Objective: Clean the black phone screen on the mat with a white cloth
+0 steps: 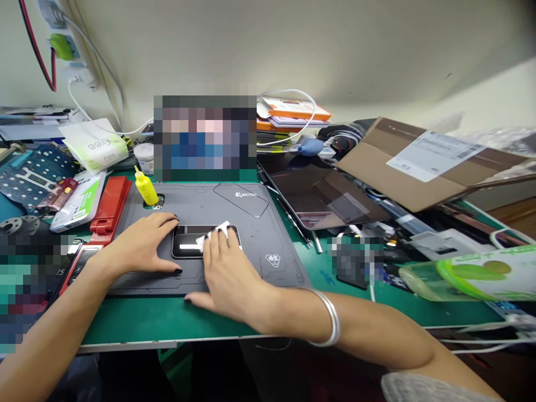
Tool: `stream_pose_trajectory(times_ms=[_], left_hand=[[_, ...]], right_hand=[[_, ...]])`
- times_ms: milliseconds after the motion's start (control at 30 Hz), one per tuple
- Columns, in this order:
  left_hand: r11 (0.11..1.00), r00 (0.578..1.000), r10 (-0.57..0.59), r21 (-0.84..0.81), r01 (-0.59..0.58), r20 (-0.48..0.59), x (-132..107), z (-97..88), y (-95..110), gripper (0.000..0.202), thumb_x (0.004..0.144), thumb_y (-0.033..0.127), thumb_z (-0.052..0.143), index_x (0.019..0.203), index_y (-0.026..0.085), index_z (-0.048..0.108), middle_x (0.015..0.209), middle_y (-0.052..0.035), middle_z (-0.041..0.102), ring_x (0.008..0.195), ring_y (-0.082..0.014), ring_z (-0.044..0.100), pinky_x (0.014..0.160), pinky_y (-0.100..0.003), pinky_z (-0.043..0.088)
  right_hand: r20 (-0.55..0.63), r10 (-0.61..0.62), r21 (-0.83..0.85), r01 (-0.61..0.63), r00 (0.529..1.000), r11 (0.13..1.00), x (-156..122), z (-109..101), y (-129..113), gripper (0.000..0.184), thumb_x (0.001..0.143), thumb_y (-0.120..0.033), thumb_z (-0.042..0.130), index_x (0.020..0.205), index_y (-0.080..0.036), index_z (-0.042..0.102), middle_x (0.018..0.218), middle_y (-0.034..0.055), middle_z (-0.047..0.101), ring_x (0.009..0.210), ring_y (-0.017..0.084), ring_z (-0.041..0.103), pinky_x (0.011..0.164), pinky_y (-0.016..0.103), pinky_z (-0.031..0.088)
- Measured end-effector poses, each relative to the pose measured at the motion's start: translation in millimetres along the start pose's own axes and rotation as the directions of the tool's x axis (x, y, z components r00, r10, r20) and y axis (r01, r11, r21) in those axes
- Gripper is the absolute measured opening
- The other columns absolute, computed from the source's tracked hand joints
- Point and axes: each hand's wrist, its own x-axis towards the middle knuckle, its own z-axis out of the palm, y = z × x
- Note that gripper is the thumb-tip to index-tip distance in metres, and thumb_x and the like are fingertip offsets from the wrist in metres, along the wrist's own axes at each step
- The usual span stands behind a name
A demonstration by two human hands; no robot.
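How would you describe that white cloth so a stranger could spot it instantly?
On the green workbench, find the dark grey mat and the black phone lying on it. The cloth is the crumpled white scrap on the phone's face, under the fingertips of the right hand, while the left hand rests beside the phone.

A phone repair workshop bench, green bench mat [167,318], grey repair pad [251,251], black phone [186,243], yellow glue bottle [146,187], dark tablet [322,192], cardboard packaging [419,162], wall-mounted power sockets [62,47]

Gray mat [251,251] reads maybe "WKTOO".
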Motion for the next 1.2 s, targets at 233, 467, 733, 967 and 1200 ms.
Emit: stream_pose_trajectory(times_ms=[233,467,733,967,1200], left_hand=[[1.0,1.0,-0.007,-0.007,0.007,0.005,1,-1.5,1,0.088,0.071,0.068,0.07,0.136,0.012,0.051,0.144,-0.0211,0.049,0.13,-0.039,0.049,0.107,-0.051,0.043],[1.0,1.0,-0.007,0.023,0.007,0.009,0,0.4,1,0.088,0.073,0.069,0.069,0.137,0.011,0.05,0.145,-0.0213,0.048,0.133,-0.0374,0.047,0.11,-0.049,0.041],[1.0,1.0,-0.007,0.003,0.007,0.0,1,-1.2,1,0.086,0.073,0.069,0.068,0.136,0.013,0.051,0.144,-0.0204,0.049,0.13,-0.0378,0.049,0.108,-0.048,0.042],[1.0,1.0,0.006,0.015,-0.006,-0.009,0,1.2,-1,0.086,0.073,0.07,0.067,0.136,0.013,0.051,0.144,-0.0212,0.049,0.131,-0.0377,0.048,0.107,-0.05,0.042],[1.0,1.0,-0.001,0.026,0.0,0.008,0,-0.4,1,0.086,0.074,0.069,0.067,0.137,0.013,0.05,0.145,-0.0208,0.048,0.131,-0.0368,0.049,0.108,-0.047,0.042]], right_hand=[[-0.019,0.071,0.005,-0.071,0.997,0.997,6,1,4,0.101,0.091,-0.076,0.04,0.139,0.012,0.047,0.137,0.0396,0.049,0.13,0.051,0.049,0.105,0.069,0.035],[-0.061,-0.033,0.003,0.033,0.998,0.999,-6,2,-8,0.113,0.083,-0.086,0.038,0.138,0.012,0.049,0.137,0.0404,0.048,0.128,0.053,0.05,0.105,0.069,0.036],[0.029,0.113,-0.014,-0.112,0.993,0.994,1,-3,1,0.107,0.086,-0.081,0.042,0.136,0.014,0.05,0.133,0.042,0.05,0.125,0.054,0.052,0.103,0.07,0.037],[-0.008,0.093,0.017,-0.093,0.996,0.996,3,-1,4,0.107,0.087,-0.081,0.04,0.134,0.014,0.052,0.131,0.0425,0.052,0.121,0.053,0.055,0.098,0.07,0.041],[0.018,0.034,-0.053,-0.033,0.999,0.998,1,-2,2,0.116,0.083,-0.087,0.034,0.135,0.016,0.049,0.132,0.0429,0.051,0.124,0.054,0.052,0.101,0.068,0.039]])
